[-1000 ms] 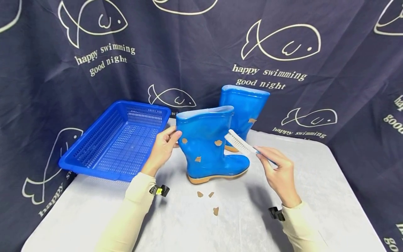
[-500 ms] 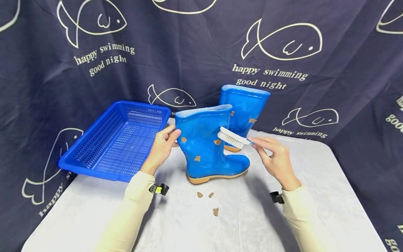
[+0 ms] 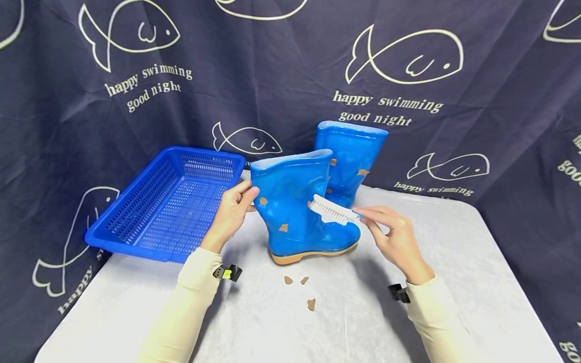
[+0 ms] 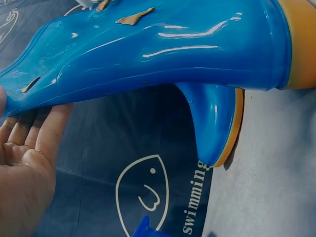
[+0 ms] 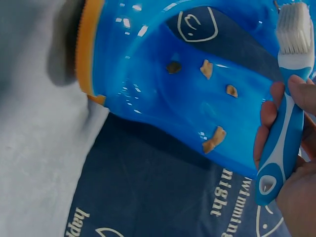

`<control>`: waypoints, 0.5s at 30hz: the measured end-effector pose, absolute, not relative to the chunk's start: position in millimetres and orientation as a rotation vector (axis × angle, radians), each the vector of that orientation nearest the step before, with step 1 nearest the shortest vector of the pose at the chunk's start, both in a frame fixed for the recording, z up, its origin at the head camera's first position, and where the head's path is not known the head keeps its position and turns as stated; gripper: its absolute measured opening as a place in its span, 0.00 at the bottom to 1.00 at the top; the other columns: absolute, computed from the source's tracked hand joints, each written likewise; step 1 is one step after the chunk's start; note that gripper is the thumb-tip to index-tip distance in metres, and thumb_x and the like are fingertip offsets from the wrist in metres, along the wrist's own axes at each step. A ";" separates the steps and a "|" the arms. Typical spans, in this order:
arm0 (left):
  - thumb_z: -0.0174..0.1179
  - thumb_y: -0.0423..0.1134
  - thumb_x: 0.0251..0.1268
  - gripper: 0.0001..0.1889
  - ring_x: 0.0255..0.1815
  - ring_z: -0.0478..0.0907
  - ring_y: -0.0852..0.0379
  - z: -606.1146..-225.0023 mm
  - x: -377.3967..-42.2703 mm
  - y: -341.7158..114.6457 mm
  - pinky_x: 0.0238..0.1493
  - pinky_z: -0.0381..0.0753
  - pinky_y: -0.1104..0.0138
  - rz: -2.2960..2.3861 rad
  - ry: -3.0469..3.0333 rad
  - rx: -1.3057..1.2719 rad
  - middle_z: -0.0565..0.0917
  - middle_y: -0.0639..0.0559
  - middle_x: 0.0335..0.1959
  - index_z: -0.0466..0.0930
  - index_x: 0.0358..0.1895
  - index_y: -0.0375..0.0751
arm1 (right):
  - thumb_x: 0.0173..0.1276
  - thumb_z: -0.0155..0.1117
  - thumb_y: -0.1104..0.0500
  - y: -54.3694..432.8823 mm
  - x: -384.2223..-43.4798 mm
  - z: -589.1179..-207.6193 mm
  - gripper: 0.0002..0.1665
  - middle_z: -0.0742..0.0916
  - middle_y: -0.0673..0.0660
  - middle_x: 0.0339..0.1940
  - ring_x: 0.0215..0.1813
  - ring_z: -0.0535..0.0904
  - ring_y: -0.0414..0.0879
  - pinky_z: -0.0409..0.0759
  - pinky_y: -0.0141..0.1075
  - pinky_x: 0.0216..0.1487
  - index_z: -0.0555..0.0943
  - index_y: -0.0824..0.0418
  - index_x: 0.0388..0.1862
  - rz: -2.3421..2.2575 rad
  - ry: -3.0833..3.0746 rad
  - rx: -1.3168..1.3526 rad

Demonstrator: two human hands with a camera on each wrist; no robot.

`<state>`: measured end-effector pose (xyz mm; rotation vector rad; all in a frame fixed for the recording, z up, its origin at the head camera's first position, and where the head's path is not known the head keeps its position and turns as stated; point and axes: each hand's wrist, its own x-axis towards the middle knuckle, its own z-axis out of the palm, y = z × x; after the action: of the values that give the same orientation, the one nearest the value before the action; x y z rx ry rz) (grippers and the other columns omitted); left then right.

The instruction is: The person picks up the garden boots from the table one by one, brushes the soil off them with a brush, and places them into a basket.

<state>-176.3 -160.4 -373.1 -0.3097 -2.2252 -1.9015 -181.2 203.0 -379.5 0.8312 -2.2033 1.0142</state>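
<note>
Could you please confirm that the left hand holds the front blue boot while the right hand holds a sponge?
Not quite: the right hand holds a brush instead, as the right wrist view shows; the left hand does hold the front blue boot.

On my feed there's a hard shine off the boot (image 3: 295, 189) at mid-frame: smooth, glossy, rubber or plastic, I can't tell which. Same gloss on the second boot (image 3: 354, 146), up and right. Now the scraps (image 3: 310, 304), lower centre, dull and matt. The basket (image 3: 136, 252), frame left, perforated plastic. The brush (image 5: 291, 123), smooth-handled plastic, bristly head. Up top, creased matt cloth (image 3: 281, 70).
</note>
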 end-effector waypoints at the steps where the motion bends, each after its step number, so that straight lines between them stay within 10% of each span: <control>1: 0.50 0.44 0.80 0.17 0.41 0.85 0.68 -372.9 -176.1 -160.5 0.51 0.88 0.57 -1.905 -2.226 -0.308 0.85 0.66 0.33 0.77 0.52 0.32 | 0.59 0.70 0.76 203.1 -180.4 -377.8 0.21 0.92 0.57 0.42 0.51 0.80 0.25 0.73 0.16 0.57 0.90 0.57 0.47 1.027 -2.199 0.821; 8: 0.50 0.44 0.80 0.16 0.41 0.85 0.68 -372.9 -174.8 -161.0 0.50 0.88 0.58 -1.908 -2.227 -0.309 0.85 0.65 0.32 0.77 0.51 0.32 | 0.60 0.70 0.75 203.6 -184.2 -373.2 0.20 0.91 0.59 0.42 0.52 0.77 0.19 0.73 0.16 0.59 0.90 0.57 0.47 1.062 -2.185 0.776; 15: 0.50 0.43 0.80 0.17 0.42 0.85 0.68 -374.8 -176.2 -160.2 0.49 0.89 0.61 -1.927 -2.201 -0.330 0.86 0.58 0.37 0.77 0.54 0.31 | 0.58 0.70 0.76 200.4 -179.7 -386.9 0.23 0.92 0.57 0.42 0.49 0.84 0.37 0.72 0.16 0.59 0.90 0.56 0.48 1.001 -2.226 0.851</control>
<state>-176.2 -160.2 -374.8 -0.3305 -2.2006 -1.9269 -179.7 200.4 -386.9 0.8508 -2.2263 1.0007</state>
